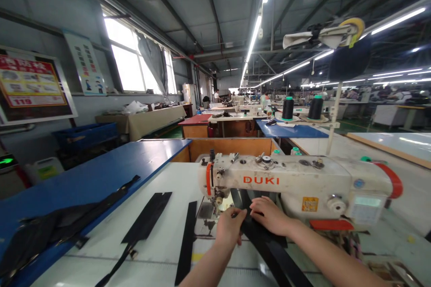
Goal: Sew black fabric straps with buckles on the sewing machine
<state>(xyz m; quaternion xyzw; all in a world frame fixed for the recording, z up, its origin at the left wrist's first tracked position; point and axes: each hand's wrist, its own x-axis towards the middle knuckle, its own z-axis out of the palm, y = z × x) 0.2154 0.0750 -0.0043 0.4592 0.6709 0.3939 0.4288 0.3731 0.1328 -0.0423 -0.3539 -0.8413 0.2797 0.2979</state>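
Black fabric strip (266, 242) lies under the white DUKI sewing machine (296, 184); the left hand (230, 228) pinches its edge with curled fingers, while the right hand (269, 216) presses it flat, fingers spread.

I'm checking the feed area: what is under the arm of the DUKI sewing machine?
Under the sewing machine, both hands, left and right, press a black strip on the table. The strip's far end is hidden behind the hands.

The off-white metal sewing machine (296, 184) bore red lettering; the long fabric strips (148, 219) were black, the counter (101, 175) blue-edged.
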